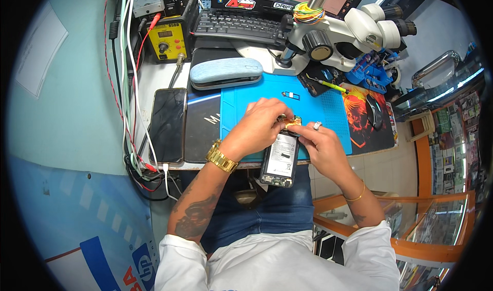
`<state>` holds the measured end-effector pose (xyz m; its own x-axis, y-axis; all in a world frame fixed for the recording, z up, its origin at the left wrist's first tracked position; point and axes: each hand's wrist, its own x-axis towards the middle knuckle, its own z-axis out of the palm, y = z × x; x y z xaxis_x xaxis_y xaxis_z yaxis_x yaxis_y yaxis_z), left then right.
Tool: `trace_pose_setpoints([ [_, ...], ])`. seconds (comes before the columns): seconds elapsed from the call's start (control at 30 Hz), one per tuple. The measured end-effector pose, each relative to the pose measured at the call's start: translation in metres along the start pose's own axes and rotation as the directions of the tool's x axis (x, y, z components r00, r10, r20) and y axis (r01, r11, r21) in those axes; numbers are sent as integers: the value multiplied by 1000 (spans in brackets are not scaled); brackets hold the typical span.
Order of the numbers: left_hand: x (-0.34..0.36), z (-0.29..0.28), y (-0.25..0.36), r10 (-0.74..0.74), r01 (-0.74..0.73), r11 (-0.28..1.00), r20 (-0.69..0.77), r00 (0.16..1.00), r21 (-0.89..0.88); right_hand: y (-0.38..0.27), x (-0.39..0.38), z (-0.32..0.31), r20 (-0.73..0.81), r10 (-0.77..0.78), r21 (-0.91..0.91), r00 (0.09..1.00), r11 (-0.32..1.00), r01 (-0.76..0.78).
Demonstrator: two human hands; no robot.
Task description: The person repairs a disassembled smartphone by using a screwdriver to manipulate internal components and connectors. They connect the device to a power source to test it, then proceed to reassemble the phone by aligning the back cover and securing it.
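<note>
An opened phone (266, 169) extends over the mat's near edge, its white-labelled battery (282, 155) facing up. At its far end is a small gold-and-green circuit board (293, 122). My left hand (262, 120) reaches in from the left, fingers closed in a pinch at the board's left side. From the right, my right hand (322, 143) has its index finger along the board's near edge and its thumb tucked below; the fingers are closed on it. The fingertips partly cover the board, so its join with the phone is hidden. Beyond lies a small SIM tray (291, 95).
Under the work is a blue silicone mat (246, 103). A glasses case (226, 72) and a dark phone (168, 124) lie left. Behind stand a yellow soldering station (165, 40), a keyboard (239, 26) and a microscope (359, 31). A yellow-green tool (334, 86) and mouse (374, 111) lie right.
</note>
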<state>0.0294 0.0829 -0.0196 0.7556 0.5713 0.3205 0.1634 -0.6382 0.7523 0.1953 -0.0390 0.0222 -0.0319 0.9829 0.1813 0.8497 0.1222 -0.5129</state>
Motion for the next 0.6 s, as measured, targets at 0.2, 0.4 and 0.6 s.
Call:
trace_pose_setpoints([
  [0.2, -1, 1, -1, 9, -9, 1000, -3, 1000, -13, 4, 3, 2, 49, 163, 234, 985, 957, -170],
  [0.4, -1, 3, -2, 12, -12, 1000, -13, 1000, -8, 5, 2, -6, -86, 105, 58, 991, 993, -101],
  [0.6, -1, 2, -2, 10, -10, 1000, -21, 1000, -15, -1, -5, 1, -30, -98, -258, 995, 962, 87],
])
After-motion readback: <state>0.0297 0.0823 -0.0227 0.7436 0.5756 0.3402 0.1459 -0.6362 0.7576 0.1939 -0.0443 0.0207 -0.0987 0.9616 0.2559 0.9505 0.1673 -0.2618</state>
